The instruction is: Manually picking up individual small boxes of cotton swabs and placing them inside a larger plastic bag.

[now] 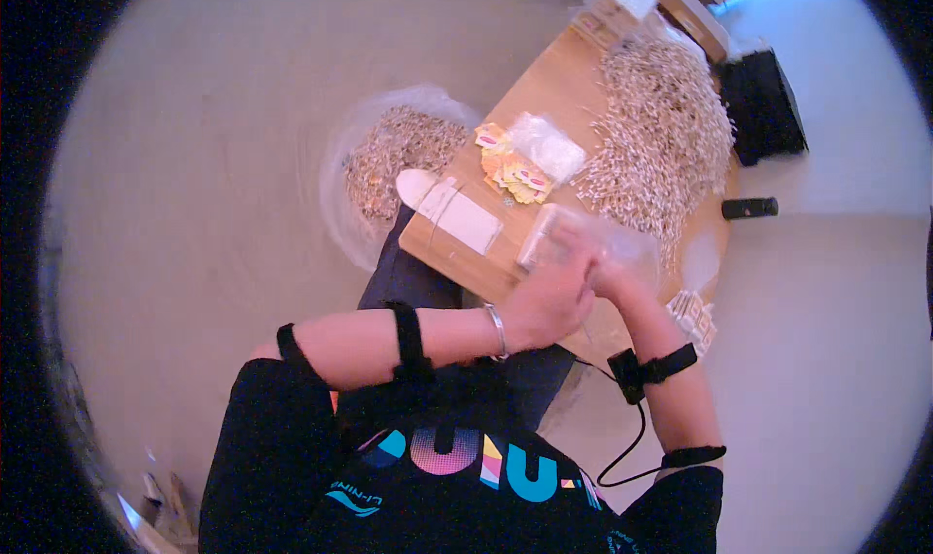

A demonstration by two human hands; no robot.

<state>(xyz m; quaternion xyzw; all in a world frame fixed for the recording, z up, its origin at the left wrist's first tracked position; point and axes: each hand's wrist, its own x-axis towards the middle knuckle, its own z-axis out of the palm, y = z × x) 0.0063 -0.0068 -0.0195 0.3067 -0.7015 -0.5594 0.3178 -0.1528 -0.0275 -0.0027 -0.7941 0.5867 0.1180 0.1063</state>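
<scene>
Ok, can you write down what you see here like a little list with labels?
place: a small wooden table seen from above, on a pale floor
left hand: left hand over the table's near edge, on a clear plastic bag
right hand: right hand close beside the left, touching the same bag; too blurred to tell the grip
on the table: a big heap of small pale sticks, yellow and pink paper cards, a white card
beside the table: a bag of brownish bits on the floor
</scene>
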